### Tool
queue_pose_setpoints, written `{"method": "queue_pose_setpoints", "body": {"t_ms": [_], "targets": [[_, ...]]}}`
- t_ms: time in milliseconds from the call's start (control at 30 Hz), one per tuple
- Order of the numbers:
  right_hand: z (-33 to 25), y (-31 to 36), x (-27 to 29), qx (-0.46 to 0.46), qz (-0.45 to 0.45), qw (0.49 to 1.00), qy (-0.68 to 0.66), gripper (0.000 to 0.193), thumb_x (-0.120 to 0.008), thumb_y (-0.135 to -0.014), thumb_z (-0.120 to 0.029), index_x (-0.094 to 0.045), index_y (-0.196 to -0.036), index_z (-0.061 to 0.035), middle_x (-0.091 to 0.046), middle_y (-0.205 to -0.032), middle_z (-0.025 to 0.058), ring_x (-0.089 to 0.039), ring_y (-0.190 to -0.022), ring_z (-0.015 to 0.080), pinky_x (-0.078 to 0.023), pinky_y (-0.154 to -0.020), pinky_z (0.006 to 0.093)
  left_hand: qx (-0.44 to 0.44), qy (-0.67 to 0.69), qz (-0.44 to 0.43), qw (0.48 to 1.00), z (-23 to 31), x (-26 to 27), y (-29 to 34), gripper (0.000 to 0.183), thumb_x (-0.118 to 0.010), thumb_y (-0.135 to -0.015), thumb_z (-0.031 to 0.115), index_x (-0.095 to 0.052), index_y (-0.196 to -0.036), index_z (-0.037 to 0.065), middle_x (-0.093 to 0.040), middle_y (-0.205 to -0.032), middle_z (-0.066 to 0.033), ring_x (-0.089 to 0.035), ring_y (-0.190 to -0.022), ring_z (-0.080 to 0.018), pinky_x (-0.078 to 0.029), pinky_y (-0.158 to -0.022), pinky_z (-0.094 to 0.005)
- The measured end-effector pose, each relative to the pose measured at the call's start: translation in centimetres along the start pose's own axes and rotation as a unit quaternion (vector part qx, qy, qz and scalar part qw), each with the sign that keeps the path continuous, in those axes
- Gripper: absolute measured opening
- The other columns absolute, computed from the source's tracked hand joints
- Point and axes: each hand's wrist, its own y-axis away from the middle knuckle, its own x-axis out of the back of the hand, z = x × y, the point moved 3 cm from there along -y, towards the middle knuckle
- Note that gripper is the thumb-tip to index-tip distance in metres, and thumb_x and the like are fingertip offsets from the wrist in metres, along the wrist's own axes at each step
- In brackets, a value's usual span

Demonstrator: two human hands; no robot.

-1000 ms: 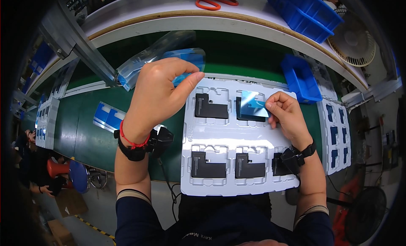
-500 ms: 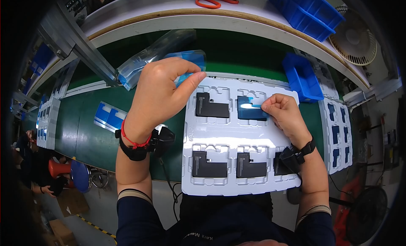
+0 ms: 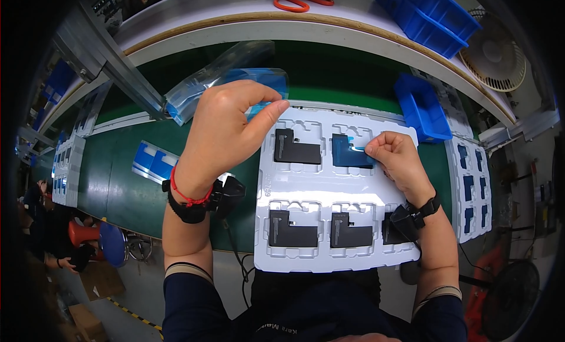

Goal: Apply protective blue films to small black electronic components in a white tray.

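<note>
Right hand (image 3: 399, 161) pinches a translucent blue plastic film (image 3: 353, 158) between its fingers, over an upper compartment of the white moulded plastic tray (image 3: 294, 186), beside a flat black L-shaped piece (image 3: 295, 154), left hand (image 3: 226, 124) fingers drawn together, their grip unclear.

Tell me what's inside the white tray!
The tray holds four black pieces and another under blue film, which the right hand pinches. The wrist gadget partly hides one black piece; I can't see what the right hand covers.

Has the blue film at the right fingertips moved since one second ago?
Yes: the blue film has shifted toward the person and slightly left, against the white tray.
</note>
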Motion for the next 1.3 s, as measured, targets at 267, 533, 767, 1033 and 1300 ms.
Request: {"method": "queue_pose_setpoints", "body": {"t_ms": [267, 533, 767, 1033, 1300], "targets": [[0.8, -0.3, -0.2, 0.047, 0.019, 0.998, 0.034, 0.007, -0.064, -0.082, -0.004, -0.064, -0.083, 0.0028, -0.064, -0.070, 0.0027, -0.054, -0.060, 0.0041, -0.043, -0.056, 0.0178, 0.022, 0.006, -0.007, 1.000, 0.1, 0.0, 0.0, 0.014, -0.068, -0.077, 0.010, -0.067, -0.081, -0.003, -0.065, -0.072, -0.0134, -0.063, -0.065, -0.0235, -0.045, -0.058, -0.0295], [0.8, -0.2, -0.4, 0.080, 0.044, 0.985, 0.145, 0.006, -0.065, -0.080, -0.003, -0.063, -0.078, 0.0016, -0.063, -0.070, 0.0005, -0.054, -0.061, 0.0021, -0.043, -0.056, 0.0167, 0.026, 0.008, -0.007, 1.000, 0.3, 0.2, 0.1, 0.013, -0.068, -0.077, 0.010, -0.068, -0.081, -0.003, -0.066, -0.073, -0.0134, -0.063, -0.065, -0.0232, -0.045, -0.058, -0.0290], [-0.5, 0.7, -1.3, 0.139, 0.059, 0.942, 0.299, 0.017, -0.070, -0.072, -0.003, -0.060, -0.087, 0.0003, -0.060, -0.074, 0.0047, -0.056, -0.062, 0.0081, -0.043, -0.054, 0.0201, -0.002, 0.000, 0.007, 1.000, 0.1, -0.1, 0.0, 0.016, -0.067, -0.077, 0.014, -0.067, -0.078, -0.002, -0.065, -0.072, -0.0149, -0.062, -0.059, -0.0277, -0.046, -0.054, -0.0322], [-5.8, 3.2, 1.9, 0.291, 0.209, 0.878, 0.318, 0.047, -0.074, -0.068, -0.005, -0.054, -0.111, -0.0021, -0.053, -0.101, 0.0111, -0.052, -0.062, 0.0163, -0.043, -0.055, 0.0263, 0.019, 0.083, -0.009, 0.996, 0.0, 0.0, -0.1, 0.012, -0.064, -0.079, 0.004, -0.068, -0.089, -0.002, -0.066, -0.077, -0.0121, -0.062, -0.068, -0.0190, -0.046, -0.061, -0.0274], [-10.5, 4.0, -4.4, 0.436, 0.062, 0.879, 0.184, 0.047, -0.072, -0.074, -0.010, -0.052, -0.116, -0.0013, -0.050, -0.110, 0.0130, -0.054, -0.084, 0.0238, -0.047, -0.072, 0.0304, 0.088, 0.385, -0.094, 0.914, 0.8, -2.1, 0.8, 0.059, -0.052, -0.085, -0.006, -0.033, -0.140, 0.005, -0.057, -0.075, -0.0008, -0.051, -0.071, -0.0042, -0.044, -0.073, -0.0221]]}}
